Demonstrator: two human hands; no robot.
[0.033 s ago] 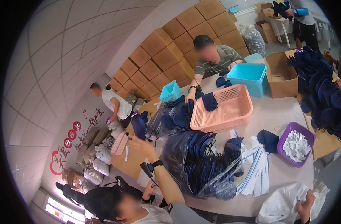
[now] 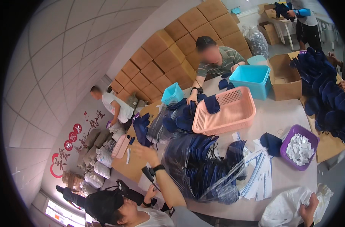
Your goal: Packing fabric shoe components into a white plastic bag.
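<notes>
My left hand (image 2: 145, 154) reaches out to the left over the table, wrist banded in black, fingers stretched and holding nothing that I can see. Just beyond its fingertips lie a small dark blue piece (image 2: 132, 140) and a pink basket (image 2: 120, 146). To the right of that forearm, a large bundle of navy cloth pieces (image 2: 202, 170) sits partly wrapped in clear plastic. At the lower right my right hand (image 2: 309, 209) is closed on the edge of a white plastic bag (image 2: 280, 210); part of its fingers is hidden by the grip.
Beyond the bundle stand a pink basket (image 2: 223, 123), a turquoise bin (image 2: 252, 81) and an open carton (image 2: 286, 81). Paper strips (image 2: 257, 178) lie beside a purple basket (image 2: 318, 145) of white slips. A co-worker in a black cap (image 2: 104, 204) is close at lower left; another (image 2: 221, 58) sits opposite.
My left hand has drawn back slightly, down from the small dark piece. The co-worker at lower left has shifted their head. My right hand keeps its grip on the bag.
</notes>
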